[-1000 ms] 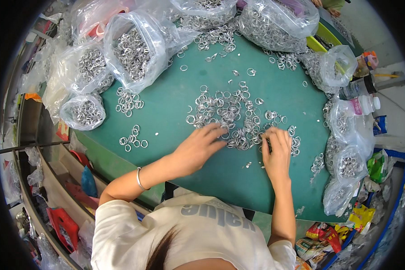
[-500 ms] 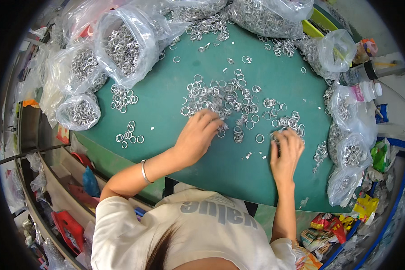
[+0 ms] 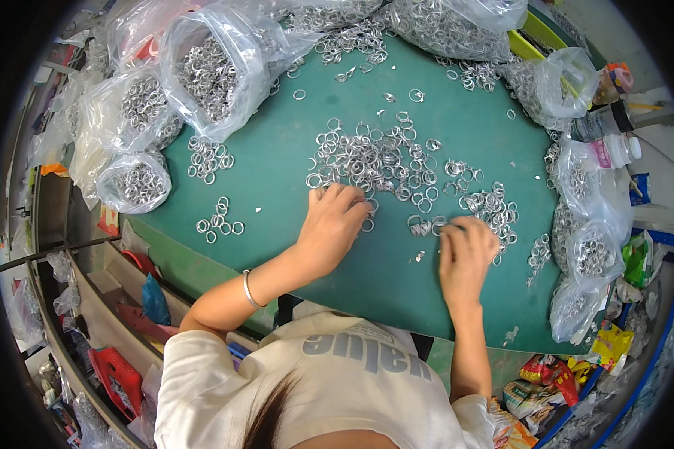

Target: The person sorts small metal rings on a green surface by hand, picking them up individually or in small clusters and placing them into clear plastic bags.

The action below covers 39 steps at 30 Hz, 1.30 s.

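Note:
A heap of silver metal rings (image 3: 367,161) lies in the middle of the green tabletop (image 3: 277,172). My left hand (image 3: 333,224), a bangle on its wrist, has curled fingers at the heap's near edge; rings show at its fingertips, and what lies under the fingers is hidden. My right hand (image 3: 466,254) is bent with thumb and forefinger close together at a ring (image 3: 439,221). That ring sits at the end of a short row of rings (image 3: 419,225). Just beyond the right hand is a smaller heap of rings (image 3: 493,206).
Clear plastic bags of rings (image 3: 210,82) line the left and far edges, and more bags (image 3: 588,254) stand along the right. Small ring clusters (image 3: 219,219) lie at the left. A white-capped bottle (image 3: 618,150) is at the right; shelving (image 3: 112,292) stands lower left.
My right hand has moved slightly left and nearer to me, away from the smaller heap. A short row of rings now lies by its fingertips. My left hand stays at the main heap.

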{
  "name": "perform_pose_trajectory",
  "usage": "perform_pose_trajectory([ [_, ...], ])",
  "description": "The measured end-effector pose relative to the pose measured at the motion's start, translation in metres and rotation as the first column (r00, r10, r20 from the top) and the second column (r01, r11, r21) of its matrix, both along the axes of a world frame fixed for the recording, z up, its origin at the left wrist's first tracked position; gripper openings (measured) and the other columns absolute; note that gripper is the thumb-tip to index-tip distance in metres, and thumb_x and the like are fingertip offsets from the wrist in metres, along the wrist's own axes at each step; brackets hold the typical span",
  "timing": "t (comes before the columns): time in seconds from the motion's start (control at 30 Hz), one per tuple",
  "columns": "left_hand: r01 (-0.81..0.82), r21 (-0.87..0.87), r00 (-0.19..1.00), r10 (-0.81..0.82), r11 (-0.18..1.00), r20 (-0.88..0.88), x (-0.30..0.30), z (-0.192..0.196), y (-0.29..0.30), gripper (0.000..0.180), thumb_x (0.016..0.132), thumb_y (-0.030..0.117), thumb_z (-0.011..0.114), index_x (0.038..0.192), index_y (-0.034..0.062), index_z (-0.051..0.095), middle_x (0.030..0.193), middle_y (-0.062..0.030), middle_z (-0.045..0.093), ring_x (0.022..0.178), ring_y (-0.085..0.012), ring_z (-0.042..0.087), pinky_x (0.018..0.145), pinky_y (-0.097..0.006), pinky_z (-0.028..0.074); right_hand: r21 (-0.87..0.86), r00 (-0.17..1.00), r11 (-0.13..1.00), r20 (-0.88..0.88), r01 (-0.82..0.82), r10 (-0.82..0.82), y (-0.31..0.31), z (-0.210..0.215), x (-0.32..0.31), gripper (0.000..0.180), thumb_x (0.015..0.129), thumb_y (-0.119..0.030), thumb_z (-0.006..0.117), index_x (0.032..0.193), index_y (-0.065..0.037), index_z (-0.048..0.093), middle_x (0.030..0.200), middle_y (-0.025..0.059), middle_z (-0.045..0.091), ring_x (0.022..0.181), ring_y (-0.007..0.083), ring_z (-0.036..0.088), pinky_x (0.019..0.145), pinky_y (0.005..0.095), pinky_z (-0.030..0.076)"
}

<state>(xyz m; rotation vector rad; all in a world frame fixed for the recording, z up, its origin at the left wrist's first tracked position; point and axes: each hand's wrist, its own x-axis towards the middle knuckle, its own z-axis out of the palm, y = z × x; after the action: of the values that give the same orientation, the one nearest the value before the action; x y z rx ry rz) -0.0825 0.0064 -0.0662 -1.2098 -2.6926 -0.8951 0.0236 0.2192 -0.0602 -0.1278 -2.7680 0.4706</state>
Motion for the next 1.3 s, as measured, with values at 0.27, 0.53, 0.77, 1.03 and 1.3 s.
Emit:
perform_pose_trajectory([
  [0.27,-0.031,0.236,0.992,0.001,0.971,0.126,-0.001,0.007,0.020,0.024,0.075,-0.006,0.064,0.095,0.0050,0.059,0.094,-0.0095,0.062,0.080,-0.0274,0.058,0.071,-0.037,0.042,-0.042,0.985,0.991,0.114,-0.127,0.131,-0.028,0.011,-0.024,0.036,0.076,-0.008,0.067,0.111,-0.005,0.058,0.114,0.0121,0.053,0.113,0.0309,0.047,0.094,0.0465,0.033],
  [0.53,0.023,0.174,0.989,-0.048,0.985,0.143,0.020,0.007,0.007,0.029,0.077,0.001,0.066,0.104,0.0061,0.059,0.094,-0.0077,0.063,0.089,-0.0265,0.058,0.076,-0.037,0.043,0.004,0.989,0.990,0.043,0.143,-0.143,-0.004,0.012,-0.003,0.028,0.076,0.001,0.061,0.104,-0.005,0.059,0.118,0.0133,0.050,0.116,0.0343,0.044,0.097,0.0494,0.030],
  [0.77,-0.069,-0.133,0.996,0.075,0.989,0.038,0.022,0.007,-0.001,0.040,0.074,0.011,0.070,0.112,0.0087,0.057,0.126,-0.0110,0.046,0.113,-0.0321,0.044,0.088,-0.045,0.034,-0.010,0.959,0.973,0.167,-0.229,0.227,-0.021,0.011,-0.034,0.042,0.077,-0.009,0.068,0.118,-0.009,0.058,0.126,0.0098,0.049,0.125,0.0325,0.039,0.105,0.0530,0.025],
  [1.03,-0.174,-0.078,0.984,0.170,0.982,-0.053,0.016,0.004,-0.026,0.040,0.072,0.000,0.059,0.112,0.0064,0.060,0.122,-0.0132,0.048,0.115,-0.0309,0.044,0.087,-0.044,0.033,-0.097,0.999,0.995,0.027,-0.024,0.027,-0.030,0.016,-0.019,0.025,0.078,-0.011,0.068,0.102,-0.007,0.063,0.107,0.0077,0.056,0.098,0.0270,0.050,0.087,0.0405,0.035],
  [1.3,0.009,-0.033,0.999,-0.010,0.999,-0.033,0.011,-0.011,0.004,0.026,0.076,0.003,0.064,0.101,0.0035,0.062,0.107,-0.0089,0.054,0.093,-0.0242,0.051,0.078,-0.037,0.033,-0.446,0.932,0.890,0.274,-0.096,0.238,-0.023,0.015,0.009,0.010,0.076,-0.007,0.069,0.086,-0.006,0.065,0.086,0.0052,0.056,0.086,0.0240,0.050,0.074,0.0366,0.034],
])
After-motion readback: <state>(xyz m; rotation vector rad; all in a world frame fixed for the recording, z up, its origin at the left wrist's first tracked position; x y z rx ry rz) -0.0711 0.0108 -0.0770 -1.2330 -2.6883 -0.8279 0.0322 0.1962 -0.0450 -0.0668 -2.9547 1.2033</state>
